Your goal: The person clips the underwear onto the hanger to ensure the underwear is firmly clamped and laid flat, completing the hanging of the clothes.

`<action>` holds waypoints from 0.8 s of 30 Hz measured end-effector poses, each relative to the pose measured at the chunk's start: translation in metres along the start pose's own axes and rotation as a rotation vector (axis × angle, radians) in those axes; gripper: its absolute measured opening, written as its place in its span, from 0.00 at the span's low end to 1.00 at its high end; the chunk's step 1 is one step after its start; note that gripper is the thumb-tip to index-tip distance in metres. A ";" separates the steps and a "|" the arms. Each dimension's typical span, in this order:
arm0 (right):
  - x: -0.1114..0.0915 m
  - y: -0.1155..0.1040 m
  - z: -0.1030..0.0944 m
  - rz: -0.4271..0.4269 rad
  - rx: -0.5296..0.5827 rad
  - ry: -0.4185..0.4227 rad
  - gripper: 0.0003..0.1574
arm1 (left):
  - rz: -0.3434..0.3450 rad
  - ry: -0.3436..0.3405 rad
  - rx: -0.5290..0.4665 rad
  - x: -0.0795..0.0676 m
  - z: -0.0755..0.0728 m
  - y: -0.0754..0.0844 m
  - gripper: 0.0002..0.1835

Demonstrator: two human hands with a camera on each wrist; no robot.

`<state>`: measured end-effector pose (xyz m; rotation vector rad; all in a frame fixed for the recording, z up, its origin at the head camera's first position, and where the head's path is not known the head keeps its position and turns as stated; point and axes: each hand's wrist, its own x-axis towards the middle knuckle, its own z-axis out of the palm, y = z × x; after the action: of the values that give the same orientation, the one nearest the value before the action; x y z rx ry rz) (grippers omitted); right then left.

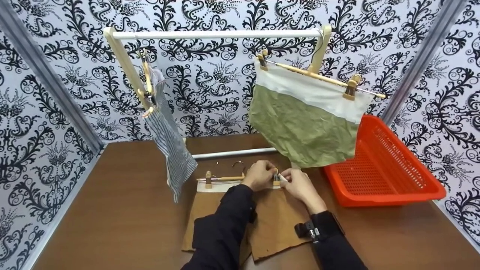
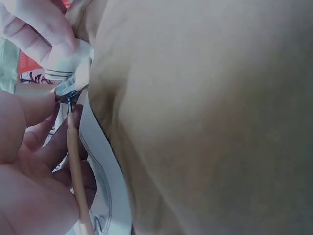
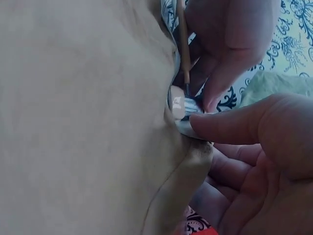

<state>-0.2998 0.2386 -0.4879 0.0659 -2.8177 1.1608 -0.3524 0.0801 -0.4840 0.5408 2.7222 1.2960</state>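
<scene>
A pair of brown shorts [image 1: 279, 225] with a white waistband [image 1: 221, 186] lies on the table. Along the waistband runs a clip hanger [image 1: 225, 179], its left clip [image 1: 208, 180] over the cloth. My left hand [image 1: 258, 175] pinches the hanger's right clip [image 3: 190, 106] between thumb and fingers. Right beside that clip, my right hand [image 1: 300, 183] pinches the corner of the waistband, thumb on the near side and fingers behind. The wrist views show the clip's pad against the white band.
A white rail [image 1: 217, 35] on wooden posts stands behind. From it hang a striped garment [image 1: 170, 146] at left and a green garment with a white band [image 1: 303, 120] at right. An orange basket [image 1: 390, 198] sits at the table's right.
</scene>
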 end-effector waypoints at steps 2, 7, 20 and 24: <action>0.000 -0.001 0.002 -0.005 0.009 -0.004 0.10 | -0.017 -0.012 -0.056 -0.001 -0.001 -0.002 0.07; 0.001 -0.002 0.003 0.000 0.015 0.006 0.12 | -0.013 -0.020 -0.197 -0.003 -0.002 -0.005 0.06; 0.003 0.004 0.002 0.008 0.006 -0.003 0.11 | -0.009 -0.133 -0.077 -0.003 -0.006 -0.005 0.15; 0.002 0.005 0.001 0.013 0.016 0.001 0.10 | -0.024 -0.157 -0.029 -0.003 -0.007 -0.004 0.17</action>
<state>-0.3021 0.2409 -0.4918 0.0488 -2.8124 1.1863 -0.3518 0.0716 -0.4826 0.5791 2.5705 1.2298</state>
